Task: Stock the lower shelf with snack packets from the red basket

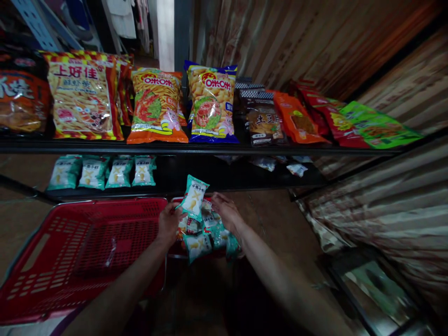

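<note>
My left hand (170, 221) pinches the left edge of a small teal-and-white snack bag (194, 198), which is tilted with its printed front facing me. To the right of that bag is my right hand (227, 213), fingers loosely bent and apart, with nothing visible in it. Whether its fingertips touch the bag's edge is hard to see. Below both hands, a small red basket (177, 252) holds several more bags, including a teal one (198, 246). On the lower shelf at left, matching teal bags (94, 171) stand in a row.
A larger red shopping basket (33, 291) sits to the left on the floor. Bigger snack bags (159, 105) line the upper black shelf (210, 149). Small packets (297, 169) lie on the lower shelf's right side. A patterned curtain (388, 196) hangs at right, above a dark-framed object (378, 289).
</note>
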Demonstrator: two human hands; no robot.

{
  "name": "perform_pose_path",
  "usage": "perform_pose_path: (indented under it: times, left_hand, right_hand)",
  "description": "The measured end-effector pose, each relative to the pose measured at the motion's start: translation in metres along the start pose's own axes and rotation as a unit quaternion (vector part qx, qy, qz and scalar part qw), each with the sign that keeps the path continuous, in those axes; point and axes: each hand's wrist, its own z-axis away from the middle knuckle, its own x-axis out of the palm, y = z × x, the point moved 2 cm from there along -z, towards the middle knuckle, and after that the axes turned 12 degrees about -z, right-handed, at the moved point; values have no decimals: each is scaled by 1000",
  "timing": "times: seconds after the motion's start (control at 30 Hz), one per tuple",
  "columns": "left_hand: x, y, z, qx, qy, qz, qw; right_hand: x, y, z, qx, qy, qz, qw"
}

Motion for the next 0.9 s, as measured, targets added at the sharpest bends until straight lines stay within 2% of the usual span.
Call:
perform_pose_path:
  times: [0.1, 0.2, 0.3, 0.53, 0.6, 0.77, 0.9]
  left_hand:
    - [0, 0, 16, -56, -25, 33, 998]
    - [1, 4, 22, -84, -58, 40, 994]
    - [0, 10, 21, -82, -99, 9, 992]
    - [-4, 14, 18, -55, -165, -120, 977]
    - [-5, 17, 14, -63, -168, -119, 977]
    - [-5, 36, 2, -38, -145, 5, 989]
    - [-5, 48, -7, -30, -122, 40, 991]
  right_hand:
    - [13, 7, 8, 82, -47, -45, 994]
    - [22, 8, 3, 116, -41, -65, 990]
    - [24, 3, -9, 109, -27, -92, 989]
    - [21, -2, -25, 59, -67, -95, 991]
    - [24, -2, -24, 44, -79, -95, 991]
    - [40, 0, -13, 21, -113, -81, 990]
    - [51, 2, -1, 20, -153, -42, 987]
